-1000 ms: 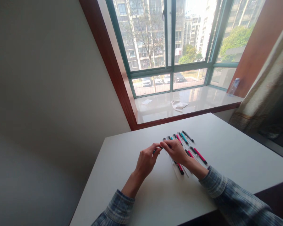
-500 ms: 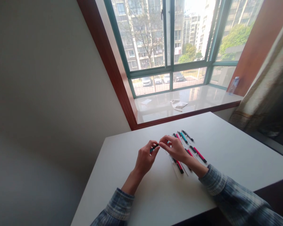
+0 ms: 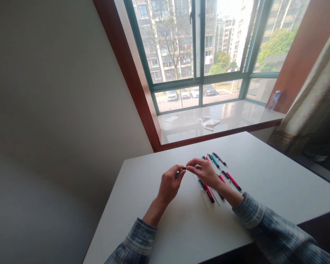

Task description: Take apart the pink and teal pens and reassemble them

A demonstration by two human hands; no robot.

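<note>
Pinches a black-and-teal pen (image 3: 177, 174) in left grip (image 3: 168, 185) and, by its two-o'clock end, in right grip (image 3: 206, 173), nine o'clock from the other pens (image 3: 233, 181) above the tabletop (image 3: 209, 227), best held mid-barrel (probably light, stiff, slightly slick).

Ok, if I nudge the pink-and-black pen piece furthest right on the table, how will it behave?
The pink-and-black pen piece looks straight, so it's probably stiff. Being slim, it's likely light. It seems rounded and lies on a flat, smooth-looking table, so it may roll.
</note>
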